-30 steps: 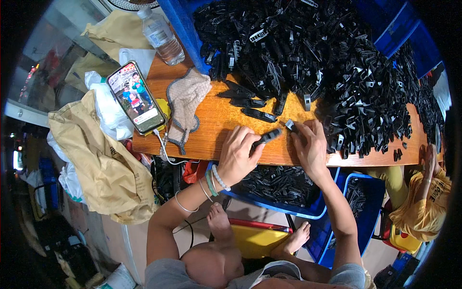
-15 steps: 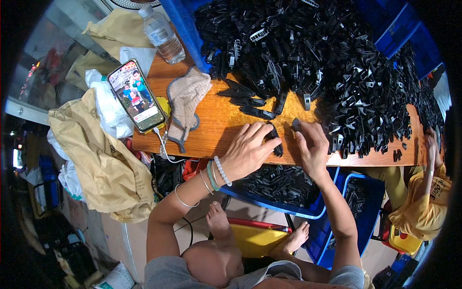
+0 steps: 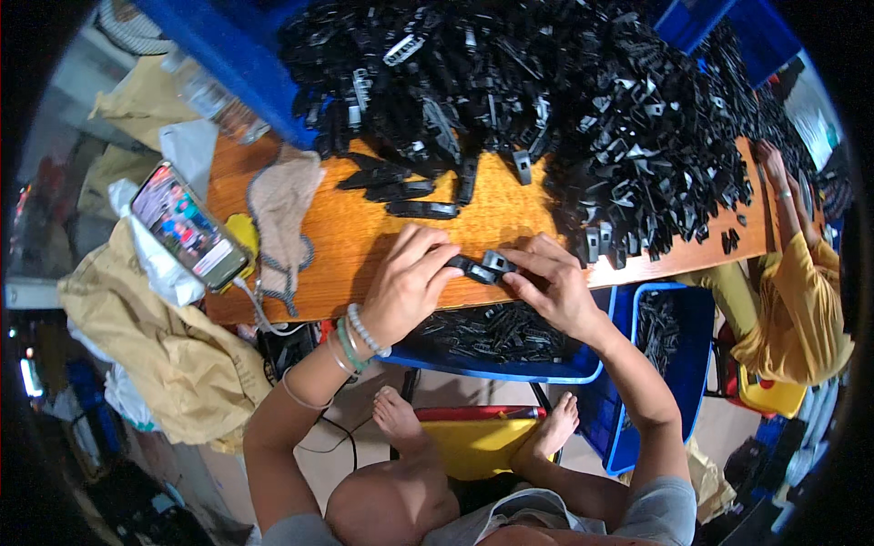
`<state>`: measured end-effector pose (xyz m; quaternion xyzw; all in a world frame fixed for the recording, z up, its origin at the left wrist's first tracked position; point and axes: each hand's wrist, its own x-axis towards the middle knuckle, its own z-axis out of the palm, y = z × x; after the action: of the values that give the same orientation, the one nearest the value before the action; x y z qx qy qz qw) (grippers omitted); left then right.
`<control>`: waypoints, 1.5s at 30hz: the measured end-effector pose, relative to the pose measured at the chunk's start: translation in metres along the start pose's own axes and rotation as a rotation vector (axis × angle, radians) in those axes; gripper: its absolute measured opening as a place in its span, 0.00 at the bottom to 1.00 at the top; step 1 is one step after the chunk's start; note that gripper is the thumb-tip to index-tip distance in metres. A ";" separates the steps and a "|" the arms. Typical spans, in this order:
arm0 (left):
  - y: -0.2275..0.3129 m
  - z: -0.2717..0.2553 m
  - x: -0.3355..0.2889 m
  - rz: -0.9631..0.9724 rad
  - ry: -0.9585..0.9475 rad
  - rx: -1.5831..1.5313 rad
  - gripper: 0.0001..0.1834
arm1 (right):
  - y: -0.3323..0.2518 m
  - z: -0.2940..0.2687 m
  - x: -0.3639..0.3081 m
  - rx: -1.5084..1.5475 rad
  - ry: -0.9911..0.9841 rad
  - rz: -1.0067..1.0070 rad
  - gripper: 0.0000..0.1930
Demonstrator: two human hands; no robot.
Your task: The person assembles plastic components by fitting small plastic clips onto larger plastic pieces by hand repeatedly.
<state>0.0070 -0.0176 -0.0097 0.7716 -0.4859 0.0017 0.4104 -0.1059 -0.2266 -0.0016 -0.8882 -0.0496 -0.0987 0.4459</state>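
Near the table's front edge, my left hand pinches one end of a long black plastic part. My right hand grips a small dark grey plastic clip between thumb and fingers. The two pieces touch end to end between my hands; whether they are joined I cannot tell. Just beyond my hands, several long black parts lie on the wooden table. A heap of long black parts fills the far side, with a heap of small black clips to its right.
On the left lie a beige cloth, a phone with its cable, and a plastic bottle. Blue bins of black parts stand below the table edge. A person in yellow works at the right.
My hands have come together, bringing the long part and the clip into contact. The long part has turned from upright to crosswise. The whole view has shifted, with the table contents now further left.
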 end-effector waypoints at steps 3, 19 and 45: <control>0.001 0.000 0.003 0.020 0.032 0.005 0.14 | -0.001 -0.001 -0.002 0.003 0.022 -0.008 0.16; 0.005 0.003 0.008 0.016 -0.032 -0.046 0.12 | -0.013 0.024 0.003 -0.093 0.111 -0.012 0.18; 0.002 0.003 0.011 -0.107 0.046 0.095 0.14 | -0.013 -0.006 -0.014 -0.207 0.321 0.049 0.14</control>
<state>0.0101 -0.0277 -0.0064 0.8148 -0.4337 0.0207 0.3841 -0.1225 -0.2231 0.0090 -0.9031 0.0540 -0.2329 0.3567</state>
